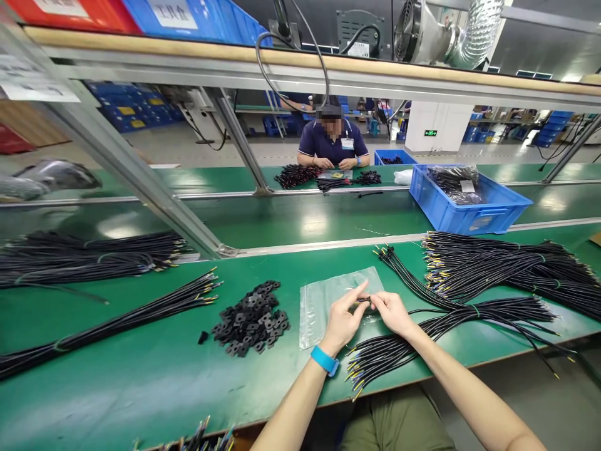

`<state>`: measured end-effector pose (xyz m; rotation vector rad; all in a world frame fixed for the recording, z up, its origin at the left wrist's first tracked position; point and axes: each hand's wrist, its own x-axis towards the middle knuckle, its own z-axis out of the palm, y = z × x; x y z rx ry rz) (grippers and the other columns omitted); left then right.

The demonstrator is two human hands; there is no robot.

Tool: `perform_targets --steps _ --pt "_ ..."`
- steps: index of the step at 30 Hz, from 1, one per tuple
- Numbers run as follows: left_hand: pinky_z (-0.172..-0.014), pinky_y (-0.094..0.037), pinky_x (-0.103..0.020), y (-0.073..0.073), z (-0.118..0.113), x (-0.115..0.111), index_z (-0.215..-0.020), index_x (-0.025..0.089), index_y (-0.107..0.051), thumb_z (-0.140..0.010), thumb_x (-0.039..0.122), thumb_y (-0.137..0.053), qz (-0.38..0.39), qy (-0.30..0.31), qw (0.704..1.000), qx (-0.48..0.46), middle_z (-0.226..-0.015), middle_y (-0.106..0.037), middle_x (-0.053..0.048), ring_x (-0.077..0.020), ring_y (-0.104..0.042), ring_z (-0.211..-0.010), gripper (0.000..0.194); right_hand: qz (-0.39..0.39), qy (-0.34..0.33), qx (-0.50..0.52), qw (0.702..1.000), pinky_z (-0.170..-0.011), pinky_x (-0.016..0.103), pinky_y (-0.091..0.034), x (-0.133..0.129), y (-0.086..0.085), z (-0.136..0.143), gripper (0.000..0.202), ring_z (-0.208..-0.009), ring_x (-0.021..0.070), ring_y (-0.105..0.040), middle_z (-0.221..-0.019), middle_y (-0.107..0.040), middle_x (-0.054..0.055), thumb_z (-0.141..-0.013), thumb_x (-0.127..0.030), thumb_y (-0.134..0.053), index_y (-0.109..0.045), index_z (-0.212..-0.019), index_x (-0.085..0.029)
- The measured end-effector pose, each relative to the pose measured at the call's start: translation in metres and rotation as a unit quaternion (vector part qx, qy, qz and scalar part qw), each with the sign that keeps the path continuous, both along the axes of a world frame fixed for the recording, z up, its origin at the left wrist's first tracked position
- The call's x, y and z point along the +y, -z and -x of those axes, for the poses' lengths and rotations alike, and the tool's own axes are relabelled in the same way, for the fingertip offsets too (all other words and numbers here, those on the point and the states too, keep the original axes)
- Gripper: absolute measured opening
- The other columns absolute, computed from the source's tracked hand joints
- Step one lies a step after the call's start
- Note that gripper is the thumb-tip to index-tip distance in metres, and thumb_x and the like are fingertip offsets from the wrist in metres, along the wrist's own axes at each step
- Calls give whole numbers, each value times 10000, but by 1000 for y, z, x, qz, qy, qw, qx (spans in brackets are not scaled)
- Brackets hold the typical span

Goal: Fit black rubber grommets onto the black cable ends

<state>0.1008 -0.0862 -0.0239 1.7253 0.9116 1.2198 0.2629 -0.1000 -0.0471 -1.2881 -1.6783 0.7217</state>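
My left hand (345, 318) is closed in a pinch, its index finger stretched forward. Fingertip to fingertip with it, my right hand (392, 312) is pinched too. Between them shows a small black piece (365, 300), mostly covered by the fingers; a thin black cable appears to run back past my right hand. Beneath the hands lies a clear plastic bag (312, 313). To the left is a heap of small black parts with holes (251, 319). Near my right forearm rests a tied bundle of black cables (498, 309) with yellow-tipped ends; several have black pieces near their tips.
More black cable bundles lie at the right (507, 266) and left (141, 316). A blue bin (488, 216) with bagged items stands behind a metal rail. An overhead shelf (188, 56) and slanted frame post (154, 181) cross the view. Across the bench sits a co-worker (333, 144).
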Motion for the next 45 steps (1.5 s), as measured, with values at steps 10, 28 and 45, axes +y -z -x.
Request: perform_targets --steps 10,28,45 --pt "-863 -506 -336 -2 -1 -3 -1462 258 -383 -829 197 -608 -13 -4 1000 23 -873 -734 -15 -168 -675 -799 675 25 -37 58 997 -588 240 -380 5 -3 -2 469 -562 131 -476 -569 -525 -21 -938 -492 -422 -521 -595 -189" --pt "-739 -435 -421 3 113 9 -1032 80 -702 -907 302 -456 -63 -374 756 534 -949 -623 -193 -325 -569 -907 353 -75 191 -409 889 -858 399 -394 42 -71 -33 259 -1009 303 -544 -1095 -623 198 -919 -289 -584 -648 -1084 -100" --pt "-777 -404 -398 12 114 -3 -1036 125 -687 -958 320 -414 -163 -406 789 431 -1020 -655 -149 -276 -553 -913 344 75 -128 -87 985 -656 228 -430 -37 -39 -7 97 -663 128 -561 -743 -623 -16 -926 -206 -542 -633 -945 -179"
